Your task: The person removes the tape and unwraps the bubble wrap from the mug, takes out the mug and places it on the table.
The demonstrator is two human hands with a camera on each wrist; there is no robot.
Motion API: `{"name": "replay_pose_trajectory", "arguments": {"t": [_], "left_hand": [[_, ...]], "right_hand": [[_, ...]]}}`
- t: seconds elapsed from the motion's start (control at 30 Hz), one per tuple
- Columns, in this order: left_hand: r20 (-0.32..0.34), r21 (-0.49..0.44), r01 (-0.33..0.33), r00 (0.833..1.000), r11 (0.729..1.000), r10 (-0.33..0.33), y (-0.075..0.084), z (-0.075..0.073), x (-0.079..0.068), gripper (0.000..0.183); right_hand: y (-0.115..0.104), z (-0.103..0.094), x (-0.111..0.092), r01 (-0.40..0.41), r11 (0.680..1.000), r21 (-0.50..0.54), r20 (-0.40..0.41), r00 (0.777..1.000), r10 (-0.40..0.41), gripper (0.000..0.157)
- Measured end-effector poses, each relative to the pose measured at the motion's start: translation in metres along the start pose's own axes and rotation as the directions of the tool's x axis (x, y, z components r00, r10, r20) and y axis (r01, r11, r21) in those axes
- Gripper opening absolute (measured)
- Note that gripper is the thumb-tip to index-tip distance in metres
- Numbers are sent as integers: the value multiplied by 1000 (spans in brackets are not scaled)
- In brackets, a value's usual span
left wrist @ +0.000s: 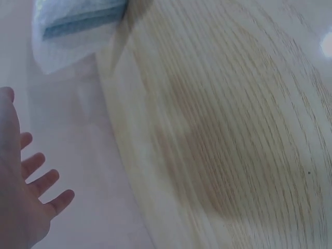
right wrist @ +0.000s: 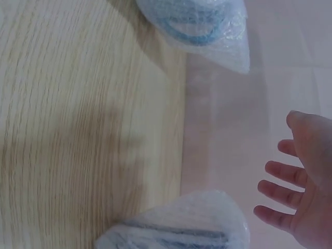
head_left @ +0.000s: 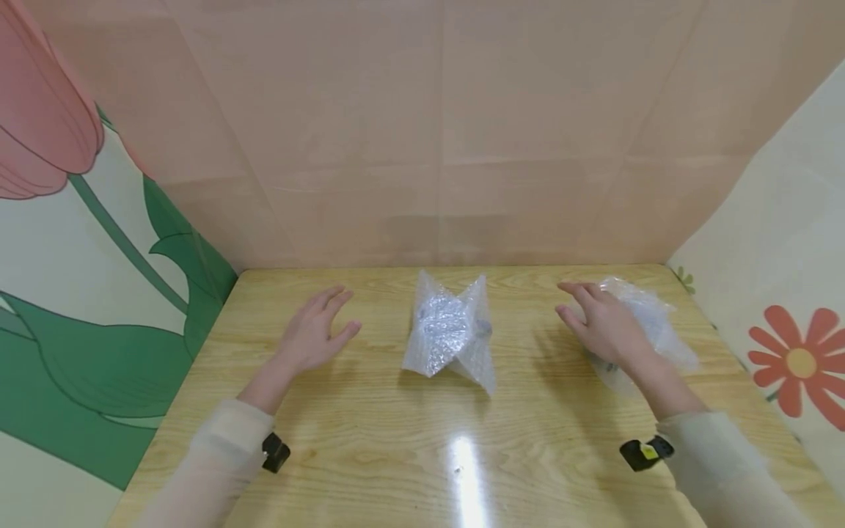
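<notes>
A bubble-wrapped bundle [head_left: 444,330] sits in the middle of the wooden table, its wrap flaring into pointed corners. Through the plastic a bluish rounded shape shows in the right wrist view. My left hand [head_left: 317,334] hovers to the left of this bundle, fingers spread, holding nothing. On the other side, my right hand [head_left: 604,323] is held above the table with fingers apart and nothing in them. Behind and partly under it in the head view lies a second bubble-wrapped bundle [head_left: 650,323], with dark stripes inside it in the right wrist view.
The wooden table [head_left: 370,440] meets a pink covered wall [head_left: 436,147] at its far edge. A wall with a painted tulip [head_left: 46,110] stands at the left, one with a red flower [head_left: 801,361] at the right. Light glares off the tabletop near the front.
</notes>
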State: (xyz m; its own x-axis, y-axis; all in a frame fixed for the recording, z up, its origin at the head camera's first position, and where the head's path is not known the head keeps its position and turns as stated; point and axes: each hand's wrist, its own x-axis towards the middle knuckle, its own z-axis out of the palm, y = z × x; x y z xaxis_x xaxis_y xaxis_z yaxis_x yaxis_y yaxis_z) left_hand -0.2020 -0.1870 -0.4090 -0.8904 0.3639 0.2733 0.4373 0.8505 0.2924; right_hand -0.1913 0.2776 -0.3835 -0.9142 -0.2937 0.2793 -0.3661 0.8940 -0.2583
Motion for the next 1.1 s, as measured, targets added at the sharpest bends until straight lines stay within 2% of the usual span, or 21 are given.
{"name": "replay_pose_trajectory", "arguments": {"t": [0.3,0.57,0.87,1.1], "left_hand": [[-22,-85,-30,999,996,28,9,15,6,58],[-5,-154,-1,1000,988,0,19,23,8,54],[11,-211,29,1000,977,-28,24,36,11,54],[-7,-249,52,998,967,-55,29,43,12,50]], "right_hand": [[-12,12,4,19,1000,9,-1,1000,-19,44],[-19,23,8,43,999,15,4,999,-43,43],[-26,34,10,101,995,22,-84,992,-98,40],[-30,41,10,124,991,41,-138,983,-117,36]]}}
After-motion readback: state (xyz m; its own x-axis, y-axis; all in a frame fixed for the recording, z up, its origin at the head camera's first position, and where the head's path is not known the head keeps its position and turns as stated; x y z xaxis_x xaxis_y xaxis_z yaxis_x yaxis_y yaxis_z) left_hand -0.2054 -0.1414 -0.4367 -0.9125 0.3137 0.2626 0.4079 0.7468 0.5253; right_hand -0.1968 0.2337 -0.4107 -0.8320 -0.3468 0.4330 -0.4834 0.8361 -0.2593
